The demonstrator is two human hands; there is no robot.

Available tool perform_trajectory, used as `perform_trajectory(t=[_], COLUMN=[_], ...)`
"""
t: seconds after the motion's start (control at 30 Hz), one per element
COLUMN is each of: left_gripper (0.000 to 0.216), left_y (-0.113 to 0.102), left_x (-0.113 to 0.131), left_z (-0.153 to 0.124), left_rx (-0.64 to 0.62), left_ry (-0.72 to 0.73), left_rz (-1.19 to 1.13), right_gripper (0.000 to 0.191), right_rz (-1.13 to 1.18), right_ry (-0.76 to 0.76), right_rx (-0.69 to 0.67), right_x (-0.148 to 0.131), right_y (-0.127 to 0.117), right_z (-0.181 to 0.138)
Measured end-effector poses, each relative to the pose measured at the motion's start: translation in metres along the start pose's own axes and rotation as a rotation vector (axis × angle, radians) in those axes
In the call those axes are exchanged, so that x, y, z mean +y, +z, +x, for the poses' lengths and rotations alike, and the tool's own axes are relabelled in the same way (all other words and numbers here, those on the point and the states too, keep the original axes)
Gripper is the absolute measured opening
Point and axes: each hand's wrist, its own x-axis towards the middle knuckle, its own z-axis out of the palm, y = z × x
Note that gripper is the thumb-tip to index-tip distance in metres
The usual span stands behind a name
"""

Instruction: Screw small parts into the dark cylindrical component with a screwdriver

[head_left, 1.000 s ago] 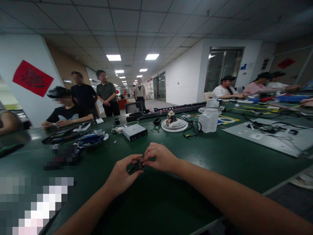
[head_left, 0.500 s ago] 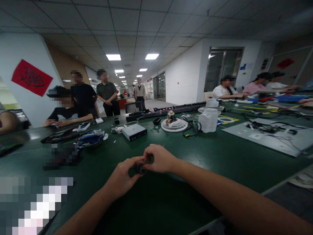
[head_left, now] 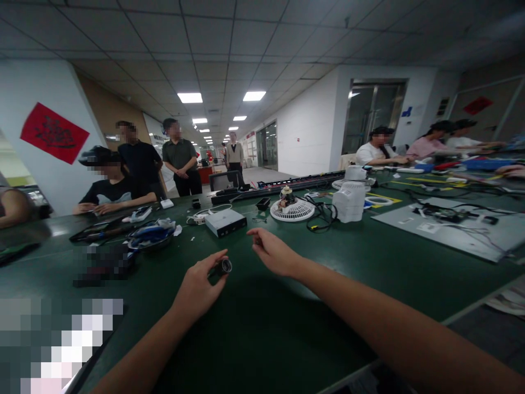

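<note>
The left hand (head_left: 199,284) had a small dark cylinder (head_left: 225,266) gripped between thumb and fingers, its round, pale-rimmed end facing out to the right. It was held over the green table (head_left: 254,339), nearer us than the silver box (head_left: 225,222). The right hand (head_left: 276,254) hung apart from the cylinder, fingers curled; I couldn't tell whether its fingertips pinched anything. Beyond it lay a white grille (head_left: 292,210), with a white housing (head_left: 349,203) just to the right.
</note>
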Motion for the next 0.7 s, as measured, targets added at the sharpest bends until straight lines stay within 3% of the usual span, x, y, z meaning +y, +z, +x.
perform_trajectory(t=[0.2, 0.33, 0.53, 0.7], left_gripper=[0.050, 0.048, 0.039, 0.040], left_y=[-0.004, -0.005, -0.005, -0.004], left_x=[-0.004, -0.003, -0.005, -0.006], left_z=[0.004, 0.003, 0.002, 0.000], left_rx=[0.035, 0.022, 0.007, -0.024], left_ry=[-0.129, -0.174, -0.117, -0.020], left_rz=[0.000, -0.011, 0.070, 0.066], right_gripper=[0.018, 0.027, 0.025, 0.015], right_rz=[0.106, 0.342, 0.589, 0.581], right_ry=[-0.132, -0.085, 0.025, 0.069], right_rx=[0.208, 0.343, 0.102, 0.000], right_x=[0.004, 0.004, 0.009, 0.010], right_y=[-0.014, -0.011, 0.001, 0.009], right_z=[0.004, 0.004, 0.005, 0.004])
